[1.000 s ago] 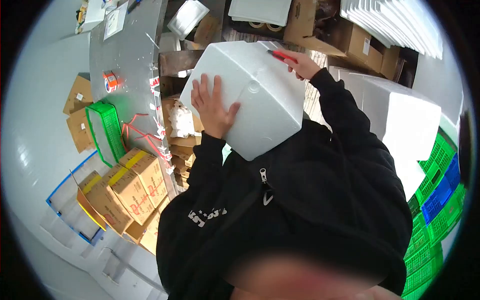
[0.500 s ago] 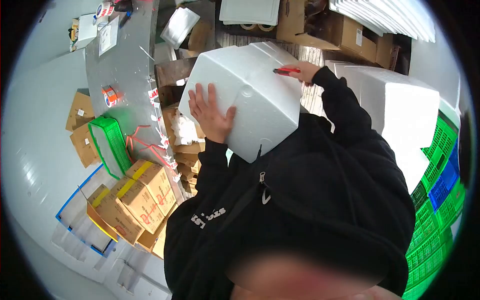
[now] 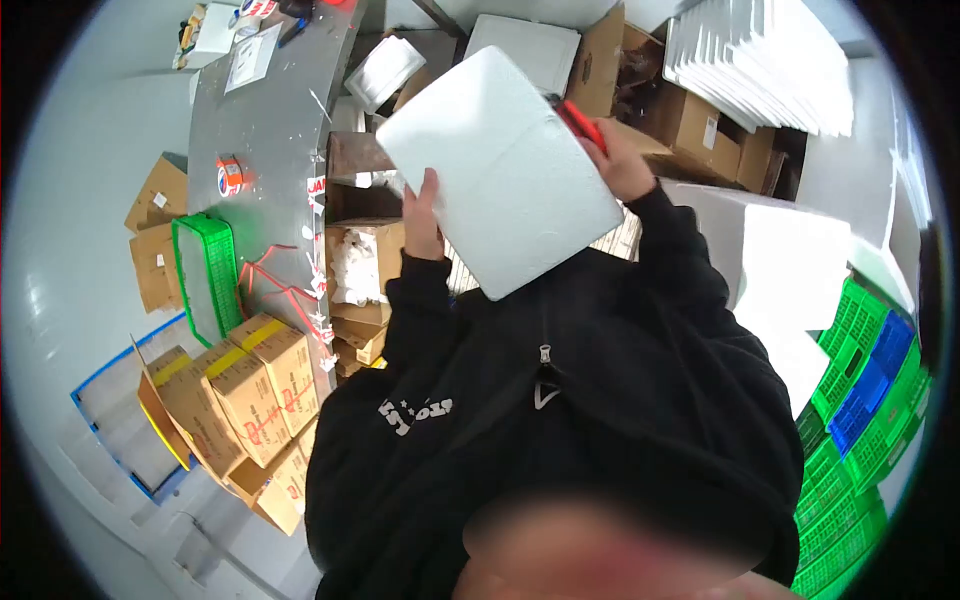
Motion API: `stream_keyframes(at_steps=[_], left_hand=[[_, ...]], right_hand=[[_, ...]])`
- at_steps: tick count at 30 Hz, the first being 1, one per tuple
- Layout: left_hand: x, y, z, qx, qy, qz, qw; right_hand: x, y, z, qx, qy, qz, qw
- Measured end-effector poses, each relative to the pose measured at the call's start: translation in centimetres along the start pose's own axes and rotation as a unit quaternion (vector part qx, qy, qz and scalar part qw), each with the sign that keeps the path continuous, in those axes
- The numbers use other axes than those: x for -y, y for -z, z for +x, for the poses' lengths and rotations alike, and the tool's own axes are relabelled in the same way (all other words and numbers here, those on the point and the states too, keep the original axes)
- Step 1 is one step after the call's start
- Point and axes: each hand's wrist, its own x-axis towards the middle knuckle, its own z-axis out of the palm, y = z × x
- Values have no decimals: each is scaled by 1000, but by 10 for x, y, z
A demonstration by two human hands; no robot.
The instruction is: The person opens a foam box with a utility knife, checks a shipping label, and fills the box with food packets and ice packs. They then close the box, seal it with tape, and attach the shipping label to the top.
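White foam box point(image 3: 505, 180) sits tilted before the person's chest point(image 3: 620, 400); the left hand point(image 3: 423, 222) grasps its edge, the right hand point(image 3: 625, 168) grips a red cutter point(image 3: 583, 127); bracing steadily, clear of the cutter's tip, seems best.

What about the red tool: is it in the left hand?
No: the right hand holds the red tool, and the left hand touches the white box.
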Motion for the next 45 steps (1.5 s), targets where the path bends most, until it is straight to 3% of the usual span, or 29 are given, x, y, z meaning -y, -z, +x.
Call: stream_keyframes(at_steps=[1, 4, 6, 7, 8, 10, 11, 13, 14, 15, 16, 18, 20, 21, 22, 25, 26, 27, 28, 32, 34, 35, 36, 38, 39, 40, 42, 44, 45], left_hand=[[-28, -9, -4, 23, 14, 52, 998], [-61, -10, -10, 42, 67, 101, 992], [-55, -11, -18, 28, 35, 109, 993], [-56, -14, -15, 18, -6, 115, 993], [-59, -9, -20, 102, -30, 73, 992], [-38, 19, 1, 135, -42, -17, 990], [-6, 29, 16, -46, -99, 97, 989], [86, 78, 77, 117, 8, 64, 991], [87, 66, 71, 45, 245, -37, 968], [115, 48, 66, 63, 133, -44, 988], [97, 10, 51, 28, 23, -10, 999], [92, -5, 38, 51, 71, -42, 995], [77, -24, 31, 22, 124, 10, 992], [73, -30, 31, 81, 84, -3, 993], [77, -32, 35, 82, 78, -8, 994], [108, -46, 49, 110, 151, -95, 978], [120, -59, 56, 31, 79, 120, 989], [125, -70, 62, -51, 5, 326, 944], [119, -72, 66, -52, 1, 322, 945], [82, -65, 96, 234, -47, 429, 871], [73, -73, 95, 117, -147, 513, 838], [62, -85, 103, 161, -118, 583, 787], [59, -97, 108, 161, -120, 580, 790], [59, -125, 111, 246, -82, 372, 891], [71, -140, 109, 203, -115, 333, 914], [66, -149, 99, 203, -117, 329, 915], [58, -161, 83, 204, -170, 138, 954], [50, -165, 83, 185, -235, 115, 947], [31, -166, 71, 180, -147, -104, 967]], right_hand=[[28, 19, 5, 13, -29, 82, 996], [62, 35, 15, 76, -20, 15, 997], [42, 18, 17, 38, -19, 14, 999], [34, 17, 20, -47, -7, -16, 999], [27, 20, 23, -131, 3, -45, 990], [2, 37, 27, -143, -32, -61, 987], [-13, 38, 29, -136, -69, -75, 985], [-27, 41, 25, -131, -101, -116, 979], [-35, 43, 26, -133, -98, -142, 976], [-47, 44, 26, -141, -65, -129, 979], [-78, 54, 29, -148, -72, -135, 977], [-84, 81, 24, -127, -39, -36, 990], [-57, 104, 13, -126, -96, 57, 986], [-41, 103, 8, -131, -97, 221, 962], [-34, 109, 6, -131, -89, 217, 963], [-37, 130, 5, -53, -29, -144, 988], [-47, 134, 6, -55, -23, -146, 987], [-46, 135, 6, -79, -50, -196, 976], [-49, 136, 5, -102, -78, -245, 961], [-57, 158, 4, -112, -12, -218, 969], [-55, 170, 7, -110, -2, -211, 971], [-54, 174, 7, -108, 1, -200, 974], [-49, 175, 4, -108, 4, -204, 973], [-38, 182, -4, -83, -58, -262, 960], [-39, 187, -7, -84, -54, -266, 959], [-49, 192, -12, -93, -44, -265, 959], [-70, 200, -19, -102, -35, -264, 959], [-93, 212, -25, -131, 25, -229, 964], [-112, 219, -22, -115, 2, -182, 977]])
